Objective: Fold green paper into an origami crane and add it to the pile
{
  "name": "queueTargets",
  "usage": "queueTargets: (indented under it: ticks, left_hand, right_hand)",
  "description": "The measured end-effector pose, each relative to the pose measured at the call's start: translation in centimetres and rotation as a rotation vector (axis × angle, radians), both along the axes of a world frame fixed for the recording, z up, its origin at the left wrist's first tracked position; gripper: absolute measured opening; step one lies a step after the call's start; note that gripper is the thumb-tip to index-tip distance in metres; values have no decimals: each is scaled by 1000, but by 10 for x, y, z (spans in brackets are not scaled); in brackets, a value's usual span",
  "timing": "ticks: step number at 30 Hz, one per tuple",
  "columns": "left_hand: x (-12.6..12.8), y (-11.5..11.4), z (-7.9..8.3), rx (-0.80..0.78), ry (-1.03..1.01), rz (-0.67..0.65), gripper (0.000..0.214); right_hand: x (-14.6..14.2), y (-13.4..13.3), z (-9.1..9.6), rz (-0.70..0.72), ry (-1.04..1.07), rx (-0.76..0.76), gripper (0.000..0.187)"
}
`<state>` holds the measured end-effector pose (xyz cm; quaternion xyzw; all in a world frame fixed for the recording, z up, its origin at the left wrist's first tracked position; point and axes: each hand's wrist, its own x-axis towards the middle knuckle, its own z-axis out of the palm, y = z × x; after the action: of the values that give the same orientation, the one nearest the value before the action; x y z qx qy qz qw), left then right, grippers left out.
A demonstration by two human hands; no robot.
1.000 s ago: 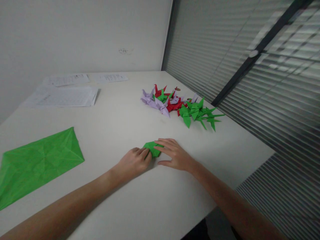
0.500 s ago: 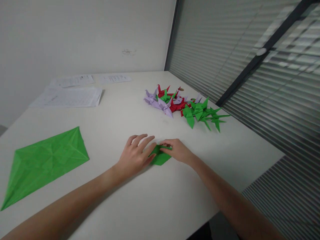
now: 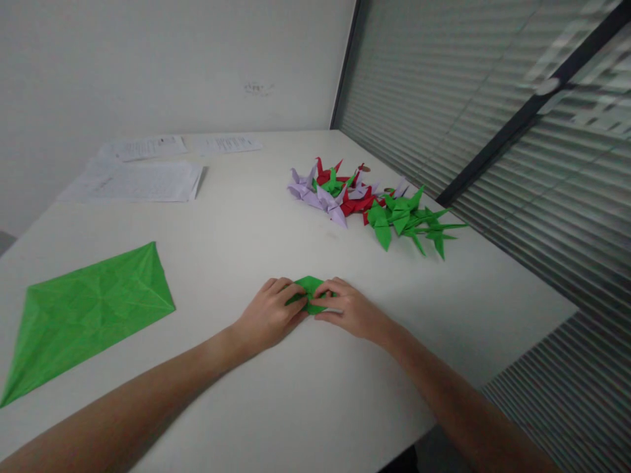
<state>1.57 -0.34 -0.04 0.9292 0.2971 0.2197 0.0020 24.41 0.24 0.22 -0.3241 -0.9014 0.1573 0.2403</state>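
A small folded piece of green origami paper lies on the white table between my two hands. From its left side my left hand grips it, with curled fingers and the thumb at its near edge. My right hand holds the right side, fingertips and thumb closed on the paper. Both sets of fingertips almost meet at the paper's middle and cover part of its folds. A larger creased green sheet lies flat to the left of my left hand, apart from it.
Beyond my right hand lies a pile of folded paper cranes, with lilac, red and green ones. Printed papers rest at the back left of the white table. A wall and window blinds border it.
My left fingers, raised and spread before, have come down and curled onto the small green paper. My right hand has shifted slightly nearer to me, and more of the paper's far edge shows.
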Motion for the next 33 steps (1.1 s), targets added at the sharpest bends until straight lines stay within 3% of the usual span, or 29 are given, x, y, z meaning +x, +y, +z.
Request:
queueTargets:
  ticks: [15, 20, 23, 29, 33]
  left_hand:
    - [-1, -3, 0, -48, -35, -15, 25]
    - [0, -4, 2, -72, -18, -5, 27]
    - [2, -4, 1, -111, -54, 27, 26]
    - [8, -1, 4, -344, -134, 148, 12]
    - [11, 1, 8, -441, -149, 204, 14]
  right_hand:
    - [0, -6, -3, -6, -34, 72, 19]
    - [-4, -14, -3, -102, -87, 116, 22]
    - [-7, -15, -7, -185, -8, 41, 22]
    - [-12, -17, -14, -368, 48, -90, 15]
    - [-13, -16, -14, -439, 24, -123, 16]
